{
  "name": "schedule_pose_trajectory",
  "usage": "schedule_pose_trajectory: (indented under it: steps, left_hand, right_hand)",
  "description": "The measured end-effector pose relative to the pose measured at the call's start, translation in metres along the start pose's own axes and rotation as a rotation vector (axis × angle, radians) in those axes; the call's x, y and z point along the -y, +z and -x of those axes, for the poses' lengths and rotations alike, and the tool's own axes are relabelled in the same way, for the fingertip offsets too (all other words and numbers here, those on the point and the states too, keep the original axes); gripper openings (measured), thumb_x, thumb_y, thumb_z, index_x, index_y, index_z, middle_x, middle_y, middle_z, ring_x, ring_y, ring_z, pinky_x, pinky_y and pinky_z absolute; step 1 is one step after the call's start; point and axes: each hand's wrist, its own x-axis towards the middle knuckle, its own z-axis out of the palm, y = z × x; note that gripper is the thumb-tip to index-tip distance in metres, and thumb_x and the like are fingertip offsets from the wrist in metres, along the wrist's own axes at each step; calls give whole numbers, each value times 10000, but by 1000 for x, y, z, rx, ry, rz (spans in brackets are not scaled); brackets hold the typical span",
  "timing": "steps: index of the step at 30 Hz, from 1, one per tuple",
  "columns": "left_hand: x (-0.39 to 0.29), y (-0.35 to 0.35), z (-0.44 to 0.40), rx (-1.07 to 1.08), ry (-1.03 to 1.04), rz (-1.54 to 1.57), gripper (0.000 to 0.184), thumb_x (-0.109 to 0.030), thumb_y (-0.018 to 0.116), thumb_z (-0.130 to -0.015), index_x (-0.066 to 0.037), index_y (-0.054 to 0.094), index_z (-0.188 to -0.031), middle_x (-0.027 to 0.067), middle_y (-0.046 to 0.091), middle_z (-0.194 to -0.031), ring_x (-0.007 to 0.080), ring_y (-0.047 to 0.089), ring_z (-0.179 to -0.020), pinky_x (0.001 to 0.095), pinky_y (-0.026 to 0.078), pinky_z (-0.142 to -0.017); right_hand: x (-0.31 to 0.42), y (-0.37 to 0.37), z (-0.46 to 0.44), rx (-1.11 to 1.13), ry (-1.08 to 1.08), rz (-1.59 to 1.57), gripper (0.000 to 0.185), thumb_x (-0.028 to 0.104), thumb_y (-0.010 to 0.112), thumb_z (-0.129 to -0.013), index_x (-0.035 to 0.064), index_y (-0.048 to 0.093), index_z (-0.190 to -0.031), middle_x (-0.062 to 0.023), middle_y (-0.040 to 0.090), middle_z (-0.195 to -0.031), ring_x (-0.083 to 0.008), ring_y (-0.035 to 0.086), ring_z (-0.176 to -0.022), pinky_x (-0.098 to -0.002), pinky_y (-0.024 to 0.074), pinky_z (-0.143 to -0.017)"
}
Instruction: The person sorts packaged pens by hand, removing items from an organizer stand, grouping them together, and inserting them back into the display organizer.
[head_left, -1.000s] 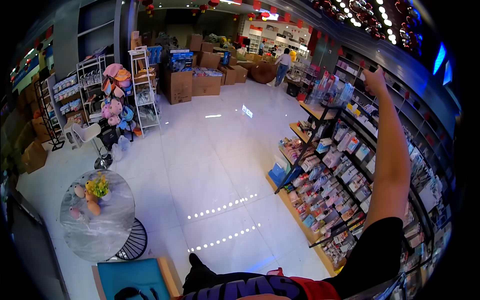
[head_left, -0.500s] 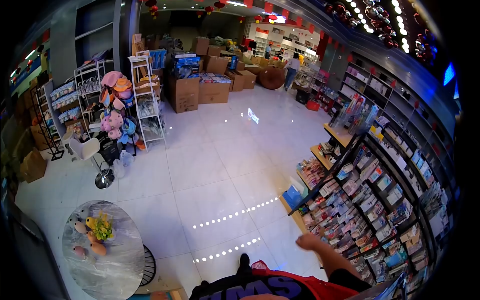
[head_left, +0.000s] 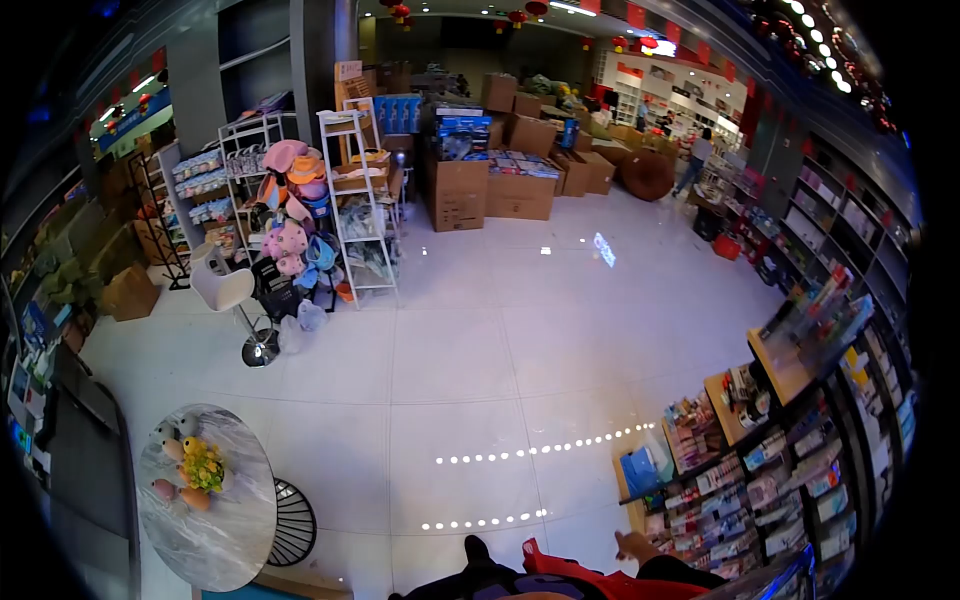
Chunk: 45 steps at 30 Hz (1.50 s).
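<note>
Right hand: seen at the lower edge of the view, ahead of the dark sleeve and near the red garment; no contact with the rack can be made out.
Grip: fingers shown small and partly bent; no held object is discerned; whether open or closed cannot be told.
Display rack: placed on the person's right; its shelves are seen stepped upward toward the right of the view.
Packets: carried in rows on the rack; located to the right of the grip, the closest rows near the hand and sleeve.
Blue item: set low at the rack's end; located ahead of the hand, apart from it.
Long axis: rack's run is bent by the lens; that of single packets cannot be told.
Nearer hand: right, judged by position; left hand is not seen.
Tabletop: placed well apart on the left; yellow flowers are carried on it.
</note>
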Motion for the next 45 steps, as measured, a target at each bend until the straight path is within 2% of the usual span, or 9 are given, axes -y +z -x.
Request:
schedule_pose_trajectory:
  steps: [2,5,14,19,22,24,33,37,45]
  left_hand:
    - [-9,12,9,-31,-20,40,337,-285,659,-970,-30,712,-1183,154,759,-1002,236,723,-847,396,583,-762]
    - [-5,22,24,-99,-63,110,341,-287,657,-971,-29,711,-1187,154,759,-1001,232,723,-846,395,583,-759]
    - [161,145,158,-353,-285,466,352,-294,652,-974,-27,710,-1197,154,761,-1001,222,722,-841,390,583,-750]
    - [308,381,250,-514,-250,696,359,-297,649,-976,-25,709,-1202,154,762,-1001,217,722,-838,387,584,-746]
    - [234,434,306,-696,-386,626,439,-416,629,-994,-34,721,-1191,204,770,-1006,334,757,-911,447,600,-814]
    - [180,435,360,-613,-539,947,344,-284,621,-1012,6,680,-1188,178,770,-948,257,752,-795,408,599,-743]
    - [218,644,475,-733,-932,1462,327,-211,623,-974,20,678,-1200,160,771,-926,219,730,-755,364,587,-671]
    - [231,654,498,-783,-882,1826,330,-192,618,-973,37,663,-1207,172,759,-932,227,724,-748,370,586,-655]
    - [325,579,541,-1009,-805,1785,296,-223,598,-1021,-25,655,-1233,148,743,-1011,212,707,-857,363,578,-766]
  right_hand:
    - [42,-58,-119,-356,-493,617,633,473,357,-1059,65,775,-815,-93,775,-817,-309,742,-867,-483,580,-868]
    - [187,-131,-114,-251,-566,-294,360,314,698,-961,-45,721,-980,-118,749,-793,-200,729,-719,-361,585,-654]
    - [447,-107,31,62,-1126,44,203,194,679,-1004,-6,709,-998,-89,738,-891,-167,693,-777,-319,568,-725]
    - [470,-34,110,294,-1175,312,212,105,549,-1016,-36,694,-1080,-112,729,-903,-175,690,-805,-317,563,-756]
    - [471,12,116,325,-1240,572,215,121,575,-990,-50,705,-999,-140,732,-827,-186,698,-747,-324,565,-714]
    - [465,35,117,361,-1190,804,237,142,578,-967,-58,704,-973,-149,726,-787,-190,691,-708,-323,559,-686]
    - [406,199,227,299,-1115,1689,350,208,507,-984,-38,669,-794,-165,720,-733,-215,668,-618,-351,524,-583]
    - [421,276,254,360,-1258,1783,416,234,482,-1013,-34,659,-748,-162,720,-716,-216,663,-593,-354,516,-567]
    - [454,489,310,384,-1187,1437,371,308,522,-1056,6,649,-881,-125,720,-745,-186,669,-582,-322,476,-517]
